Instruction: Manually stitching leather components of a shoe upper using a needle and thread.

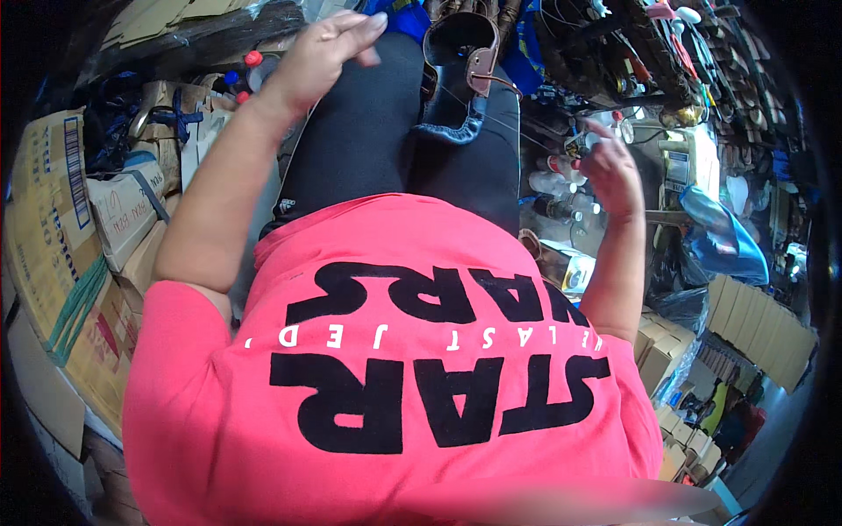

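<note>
A dark leather piece (449,103), which looks like a shoe upper, rests between my thighs. It has a round opening at the far end, a brown stitched tab (481,70) on its right side and a curled black near edge. Thin thread trails from it to the right, toward my right hand (612,171). That hand is raised beside my right thigh, fingers curled in and slightly blurred. Up at the left, above my left thigh, my left hand (329,54) has its fingers drawn together; whatever is in them is hidden. Neither hand touches the leather.
Plastic bottles (561,209) stand on the right beyond my leg. Cardboard boxes (53,193) are stacked along the left. A cluttered rack of tools and shoe-shaped pieces (693,61) fills the far right. Blue plastic (724,232) hangs below it, near more cardboard (759,329).
</note>
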The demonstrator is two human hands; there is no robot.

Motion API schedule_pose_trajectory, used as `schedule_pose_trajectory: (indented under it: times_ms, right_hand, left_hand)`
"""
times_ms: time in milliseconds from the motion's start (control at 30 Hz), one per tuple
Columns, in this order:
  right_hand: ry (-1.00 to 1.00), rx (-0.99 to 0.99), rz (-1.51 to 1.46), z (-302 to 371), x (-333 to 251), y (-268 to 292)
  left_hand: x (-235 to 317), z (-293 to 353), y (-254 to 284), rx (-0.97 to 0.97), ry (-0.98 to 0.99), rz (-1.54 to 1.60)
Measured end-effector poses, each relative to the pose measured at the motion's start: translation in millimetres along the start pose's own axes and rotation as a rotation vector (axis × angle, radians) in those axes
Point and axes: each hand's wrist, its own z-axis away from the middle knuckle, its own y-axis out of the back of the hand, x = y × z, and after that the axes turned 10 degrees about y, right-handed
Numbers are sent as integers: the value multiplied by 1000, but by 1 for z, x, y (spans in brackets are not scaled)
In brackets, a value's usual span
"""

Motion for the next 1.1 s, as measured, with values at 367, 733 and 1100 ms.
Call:
schedule_pose_trajectory:
  times_ms: [367,733,1100]
  right_hand:
    - [243,-65,1469,-15,71,-37]
    - [-98,367,-167,27,89,20]
    - [195,-123,1047,-46,8,-96]
  left_hand:
    - [-11,-11,-35,-308,257,1157]
    - [-53,-24,45,23,368,255]
    - [-8,-72,-70,-391,-181,-399]
